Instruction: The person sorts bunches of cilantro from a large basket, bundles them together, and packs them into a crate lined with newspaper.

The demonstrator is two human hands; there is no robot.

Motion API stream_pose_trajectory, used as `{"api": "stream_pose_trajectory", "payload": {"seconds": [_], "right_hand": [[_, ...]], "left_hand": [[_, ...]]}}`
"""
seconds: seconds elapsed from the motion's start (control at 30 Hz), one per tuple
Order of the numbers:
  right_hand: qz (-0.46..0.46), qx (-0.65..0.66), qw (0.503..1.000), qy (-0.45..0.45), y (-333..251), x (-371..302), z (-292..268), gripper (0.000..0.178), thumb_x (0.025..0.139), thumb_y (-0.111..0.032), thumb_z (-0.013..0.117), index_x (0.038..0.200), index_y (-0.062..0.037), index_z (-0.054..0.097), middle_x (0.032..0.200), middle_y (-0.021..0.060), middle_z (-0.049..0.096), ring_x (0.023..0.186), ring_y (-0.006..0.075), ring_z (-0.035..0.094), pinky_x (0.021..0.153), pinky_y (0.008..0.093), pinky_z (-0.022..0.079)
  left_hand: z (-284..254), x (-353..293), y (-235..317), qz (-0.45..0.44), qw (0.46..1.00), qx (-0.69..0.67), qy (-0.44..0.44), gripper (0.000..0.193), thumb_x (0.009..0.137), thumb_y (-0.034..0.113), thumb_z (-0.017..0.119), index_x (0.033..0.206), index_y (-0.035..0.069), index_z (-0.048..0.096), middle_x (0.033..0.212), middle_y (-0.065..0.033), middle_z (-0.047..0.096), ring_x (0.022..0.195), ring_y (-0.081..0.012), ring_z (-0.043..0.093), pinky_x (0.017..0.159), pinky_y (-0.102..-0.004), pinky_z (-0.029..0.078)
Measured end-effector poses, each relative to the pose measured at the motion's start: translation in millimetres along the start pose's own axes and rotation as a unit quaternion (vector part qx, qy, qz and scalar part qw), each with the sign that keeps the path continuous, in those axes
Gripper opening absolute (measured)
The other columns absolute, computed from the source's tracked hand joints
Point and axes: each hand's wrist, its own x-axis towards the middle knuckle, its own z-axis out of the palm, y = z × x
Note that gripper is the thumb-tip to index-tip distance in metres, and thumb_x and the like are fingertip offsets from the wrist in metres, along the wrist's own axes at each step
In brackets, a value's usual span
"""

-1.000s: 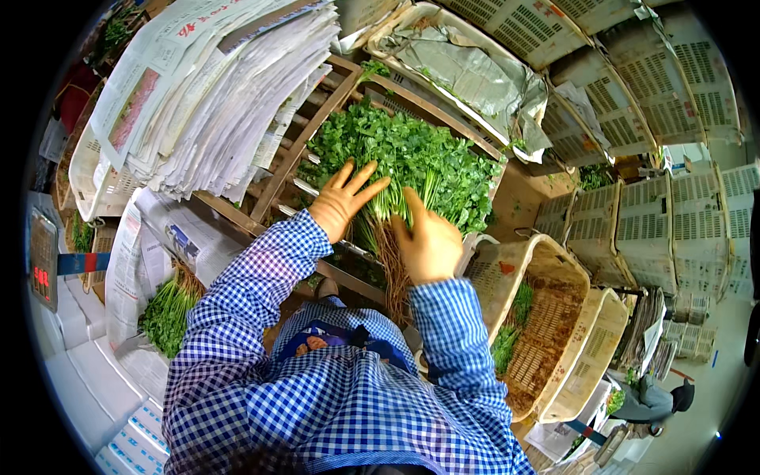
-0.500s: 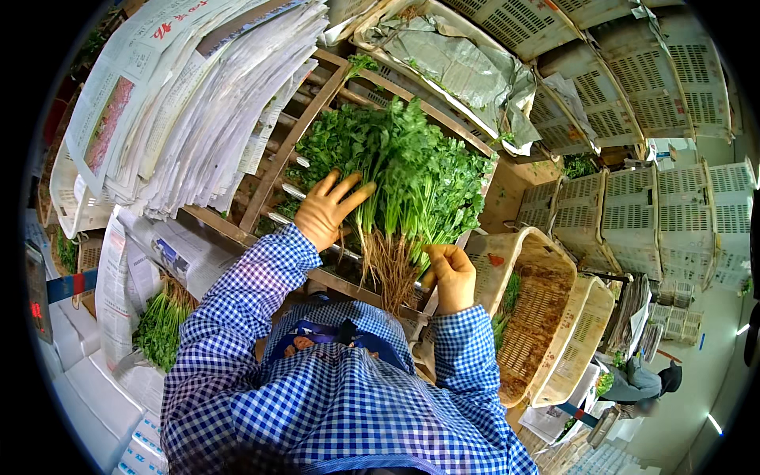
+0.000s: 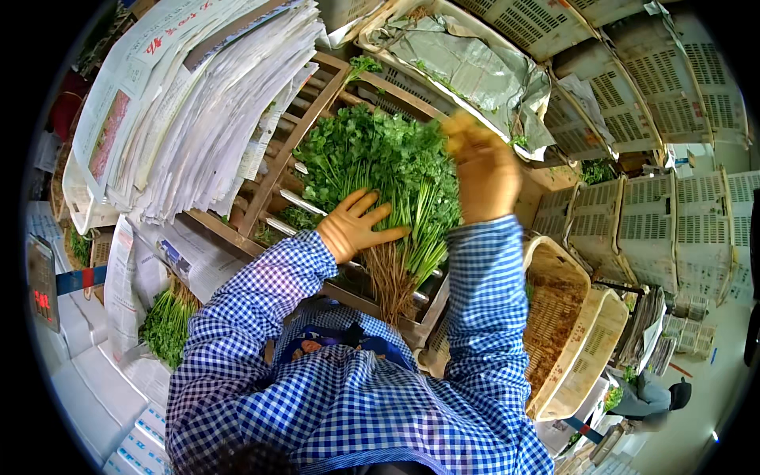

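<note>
There was the left hand [image 3: 360, 227], fingers spread wide, resting right across the stems of the leafy green bunch [image 3: 380, 158]! And that bunch lay on the slatted wooden frame [image 3: 226, 231], leaves to the far side, brown roots [image 3: 388, 285] pointing back at the person! Apart from it, the right hand [image 3: 483, 170] was a blur by the leaves' right edge; whether its fingers were closed, you couldn't tell! Stacked newspapers [image 3: 198, 119] stood off to the left.

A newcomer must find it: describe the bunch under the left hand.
Find the newspaper stack at upper left, then the wooden frame right of it. The leafy bunch lies there, brown roots nearest the viewer; unlike the other bunch at left, it has the left hand on it.
</note>
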Motion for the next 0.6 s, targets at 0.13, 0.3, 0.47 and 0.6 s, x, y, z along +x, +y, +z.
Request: {"api": "stream_pose_trajectory", "payload": {"seconds": [0.13,0.3,0.47,0.6], "right_hand": [[-0.148,-0.05,0.978,0.14,-84.8,17.7,-43.9,0.042,0.103,-0.037,0.058,0.127,-0.0033,0.06,0.144,0.0239,0.055,0.123,0.0345,0.063,0.102,0.0494,0.053],[0.014,-0.556,0.795,0.241,-26.0,-87.0,-137.5,0.041,0.102,-0.022,0.063,0.138,-0.0045,0.054,0.131,0.0161,0.058,0.108,0.0231,0.063,0.091,0.0395,0.056],[0.125,-0.388,0.896,0.174,36.6,-166.9,-99.2,0.026,0.102,-0.02,0.064,0.121,-0.002,0.069,0.095,0.0095,0.074,0.074,0.012,0.07,0.064,0.0254,0.059],[0.241,-0.351,0.895,0.133,25.1,-177.3,-106.9,0.05,0.107,-0.04,0.052,0.136,0.0005,0.057,0.098,0.0128,0.074,0.075,0.0166,0.071,0.063,0.0266,0.055]], "left_hand": [[6.5,-12.9,-6.3,0.006,0.999,0.003,0.042,0.075,0.087,-0.001,0.053,0.147,0.045,0.045,0.144,-0.016,0.051,0.133,-0.0414,0.049,0.122,-0.0536,0.03],[20.8,-17.9,-10.4,0.02,0.994,0.043,0.096,0.083,0.076,-0.008,0.061,0.143,0.04,0.051,0.127,-0.0089,0.05,0.128,-0.0353,0.045,0.12,-0.0537,0.034],[8.5,-16.2,0.2,-0.061,0.994,0.052,0.073,0.093,0.07,-0.011,0.062,0.145,0.042,0.047,0.148,-0.0115,0.042,0.14,-0.0381,0.037,0.122,-0.0592,0.029],[-8.4,-40.1,32.3,-0.319,0.945,-0.011,0.075,0.101,0.071,-0.009,0.071,0.158,0.027,0.032,0.165,-0.0179,0.023,0.15,-0.0401,0.026,0.124,-0.0567,0.024]]}}
